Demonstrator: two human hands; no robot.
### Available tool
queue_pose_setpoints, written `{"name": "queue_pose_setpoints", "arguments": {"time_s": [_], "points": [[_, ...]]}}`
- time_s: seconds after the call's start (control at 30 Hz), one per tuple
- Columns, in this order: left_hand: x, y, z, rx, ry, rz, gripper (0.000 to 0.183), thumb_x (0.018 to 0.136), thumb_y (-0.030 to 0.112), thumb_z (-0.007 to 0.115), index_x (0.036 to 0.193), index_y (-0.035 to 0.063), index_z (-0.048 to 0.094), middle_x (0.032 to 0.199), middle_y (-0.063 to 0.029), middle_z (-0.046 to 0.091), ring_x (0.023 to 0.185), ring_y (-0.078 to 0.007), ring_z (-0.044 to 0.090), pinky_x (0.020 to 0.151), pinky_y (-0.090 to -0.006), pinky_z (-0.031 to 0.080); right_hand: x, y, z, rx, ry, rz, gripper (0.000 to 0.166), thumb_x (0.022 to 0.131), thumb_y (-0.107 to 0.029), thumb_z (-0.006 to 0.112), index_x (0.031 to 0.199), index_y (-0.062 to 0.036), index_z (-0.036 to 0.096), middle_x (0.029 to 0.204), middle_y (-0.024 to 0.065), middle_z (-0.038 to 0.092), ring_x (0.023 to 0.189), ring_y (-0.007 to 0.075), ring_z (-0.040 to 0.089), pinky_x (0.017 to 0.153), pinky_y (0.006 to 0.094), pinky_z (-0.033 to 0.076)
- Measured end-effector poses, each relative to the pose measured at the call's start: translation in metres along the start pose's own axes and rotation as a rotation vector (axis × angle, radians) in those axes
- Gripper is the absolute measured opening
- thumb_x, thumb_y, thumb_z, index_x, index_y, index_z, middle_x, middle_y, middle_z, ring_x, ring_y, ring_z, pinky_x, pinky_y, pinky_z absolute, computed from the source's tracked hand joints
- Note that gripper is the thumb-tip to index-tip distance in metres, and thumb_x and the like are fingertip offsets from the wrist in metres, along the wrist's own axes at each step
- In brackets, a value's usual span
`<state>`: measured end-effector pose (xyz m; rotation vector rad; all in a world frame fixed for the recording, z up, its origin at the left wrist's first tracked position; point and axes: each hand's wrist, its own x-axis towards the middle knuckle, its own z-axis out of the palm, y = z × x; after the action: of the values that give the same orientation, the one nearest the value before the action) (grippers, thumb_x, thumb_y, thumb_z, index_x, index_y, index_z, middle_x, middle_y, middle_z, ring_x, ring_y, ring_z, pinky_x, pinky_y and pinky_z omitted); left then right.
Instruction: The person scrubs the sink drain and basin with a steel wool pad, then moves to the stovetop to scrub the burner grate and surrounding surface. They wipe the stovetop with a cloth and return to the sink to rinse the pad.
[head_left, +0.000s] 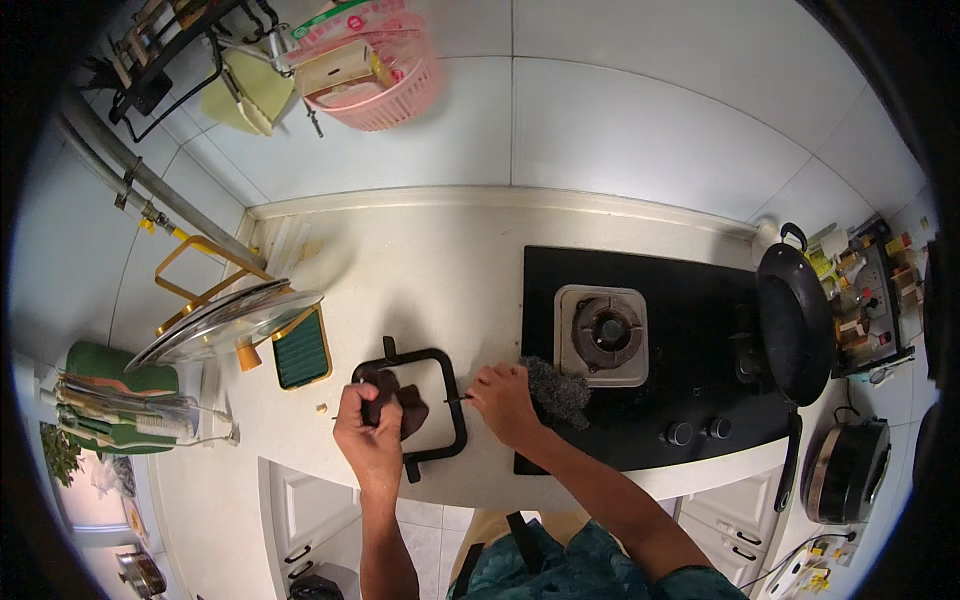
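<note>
A dark brown round part (382, 390), apparently a burner cap, is gripped in my left hand (369, 435) above the counter. It is partly hidden by my fingers. Below it lies a black pot support (459, 435) with a squarish frame and short legs. My right hand (499, 401) pinches a thin dark pointed tool (457, 400), its tip pointing left toward the round part but apart from it. Just right of that hand, a tangle of grey steel wool (559, 394) overlaps the cooktop's left edge; whether my hand touches it I cannot tell.
The black glass cooktop (675, 330) has an exposed burner (611, 330) on a metal drip plate. A black wok (795, 322) leans at its right end. Glass lids (225, 330) stand in a gold rack at left, above a green tray (302, 349). A pink basket (390, 97) hangs behind.
</note>
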<state>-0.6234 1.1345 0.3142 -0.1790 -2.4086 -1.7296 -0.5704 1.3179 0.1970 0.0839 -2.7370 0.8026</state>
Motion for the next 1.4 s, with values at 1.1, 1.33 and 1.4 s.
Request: {"name": "queue_pose_setpoints", "arguments": {"time_s": [1.1, 1.33, 1.4], "points": [[-0.082, 0.019, 0.107, -0.127, -0.552, -0.166, 0.036, 0.090, -0.004, 0.067, 0.125, -0.0005, 0.061, 0.114, -0.0152, 0.067, 0.096, -0.0215, 0.069, 0.080, -0.0322, 0.056, 0.060, 0.326, -0.191, -0.352, 0.040, 0.777, 0.105, 0.097, -0.076, 0.031, 0.150, 0.0144, 0.026, 0.153, 0.0401, 0.028, 0.140, 0.0550, 0.032, 0.120, 0.0561, 0.021], [-0.102, -0.012, 0.085, -0.077, -0.450, -0.182, 0.023, 0.097, 0.004, 0.062, 0.119, 0.0001, 0.066, 0.105, -0.0112, 0.068, 0.090, -0.0198, 0.065, 0.078, -0.0309, 0.052, 0.102, 0.349, -0.111, -0.492, -0.044, 1.097, 0.095, 0.099, -0.068, 0.038, 0.160, -0.0002, 0.013, 0.165, 0.0304, 0.002, 0.146, 0.0601, 0.006, 0.114, 0.0698, 0.015], [-0.101, -0.011, 0.083, -0.080, -0.425, -0.225, 0.023, 0.096, 0.003, 0.062, 0.119, 0.0001, 0.066, 0.105, -0.0115, 0.068, 0.091, -0.0204, 0.065, 0.078, -0.0312, 0.052, 0.148, 0.326, -0.105, -0.292, -0.040, 1.413, 0.096, 0.099, -0.062, 0.044, 0.161, -0.0025, 0.002, 0.166, 0.0270, -0.013, 0.148, 0.0581, -0.008, 0.117, 0.0677, 0.003]]}}
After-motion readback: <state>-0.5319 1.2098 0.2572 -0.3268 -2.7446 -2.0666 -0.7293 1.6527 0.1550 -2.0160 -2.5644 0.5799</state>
